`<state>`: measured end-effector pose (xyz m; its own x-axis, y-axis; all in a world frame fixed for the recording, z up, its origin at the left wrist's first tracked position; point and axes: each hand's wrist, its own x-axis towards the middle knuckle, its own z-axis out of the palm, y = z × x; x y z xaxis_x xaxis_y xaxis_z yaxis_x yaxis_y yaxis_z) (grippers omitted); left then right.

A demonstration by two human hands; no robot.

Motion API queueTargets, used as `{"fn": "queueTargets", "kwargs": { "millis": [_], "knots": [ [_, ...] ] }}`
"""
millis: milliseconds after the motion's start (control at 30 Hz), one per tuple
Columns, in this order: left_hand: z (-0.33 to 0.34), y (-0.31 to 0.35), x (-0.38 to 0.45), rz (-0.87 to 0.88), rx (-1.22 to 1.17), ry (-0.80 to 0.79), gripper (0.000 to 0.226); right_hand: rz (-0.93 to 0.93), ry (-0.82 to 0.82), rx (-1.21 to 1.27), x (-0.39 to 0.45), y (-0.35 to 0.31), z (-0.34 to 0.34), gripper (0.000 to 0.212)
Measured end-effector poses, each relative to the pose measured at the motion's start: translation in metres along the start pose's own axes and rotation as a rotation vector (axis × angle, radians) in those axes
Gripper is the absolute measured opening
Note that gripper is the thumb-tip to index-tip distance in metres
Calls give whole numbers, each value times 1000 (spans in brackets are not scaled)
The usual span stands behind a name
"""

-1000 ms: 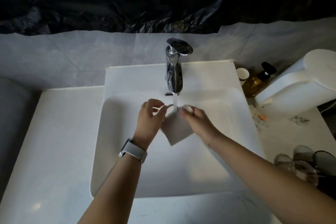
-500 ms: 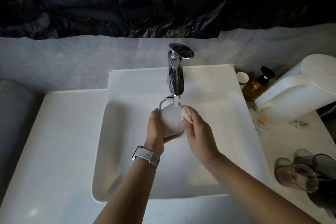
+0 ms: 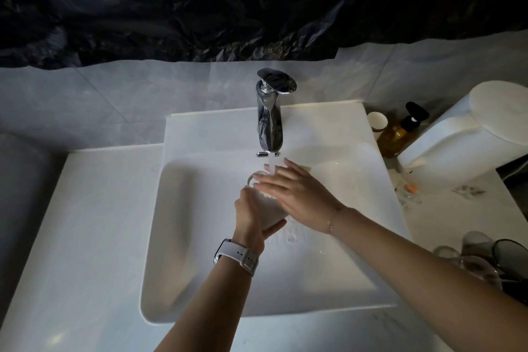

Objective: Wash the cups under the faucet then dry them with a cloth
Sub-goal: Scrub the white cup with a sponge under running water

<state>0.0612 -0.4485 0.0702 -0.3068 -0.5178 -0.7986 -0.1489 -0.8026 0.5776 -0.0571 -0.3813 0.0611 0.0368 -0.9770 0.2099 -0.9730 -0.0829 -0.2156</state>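
Cup (image 3: 270, 210) held over sink (image 3: 183, 237), under faucet (image 3: 270, 114), so stream (image 3: 272, 165) rinses it. Left hand (image 3: 250, 217) wrapped round cup body to steady it. Right hand (image 3: 297, 194) flat, fingers straight, rubbing cup's rim. More glasses (image 3: 474, 254) waiting on worktop (image 3: 85, 208), right.

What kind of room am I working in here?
Most likely a bathroom washbasin. A white rectangular basin sits in a pale counter under a chrome faucet with water running, and an amber pump bottle stands beside it. The left hand holds a white cup under the stream.
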Motion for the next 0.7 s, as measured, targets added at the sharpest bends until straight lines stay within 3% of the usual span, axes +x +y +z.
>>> {"fn": "queueTargets", "kwargs": {
  "millis": [133, 200, 300, 367, 433, 533, 633, 700],
  "knots": [
    [1, 1, 2, 92, 123, 43, 38, 257, -52, 243, 7, 12, -4, 38],
    [2, 6, 2, 67, 72, 43, 36, 174, -5, 192, 5, 0, -1, 41],
    [-2, 16, 3, 62, 47, 28, 21, 20, -28, 39, 9, -6, 0, 62],
    [-3, 17, 6, 93, 103, 19, 26, 147, -57, 132, 19, 3, -6, 49],
    [-5, 17, 6, 154, 208, 1, 32, 326, 18, 424, 27, 7, -13, 23],
    [-8, 29, 5, 320, 415, -73, 22, 622, 46, 844, 31, 11, -13, 26],
    [-13, 44, 4, 406, 636, -117, 20, 638, -67, 853, 26, 15, -13, 8],
    [-13, 54, 3, 423, 778, -116, 23, 613, -76, 800, 22, 16, -15, 13]
  ]
}}
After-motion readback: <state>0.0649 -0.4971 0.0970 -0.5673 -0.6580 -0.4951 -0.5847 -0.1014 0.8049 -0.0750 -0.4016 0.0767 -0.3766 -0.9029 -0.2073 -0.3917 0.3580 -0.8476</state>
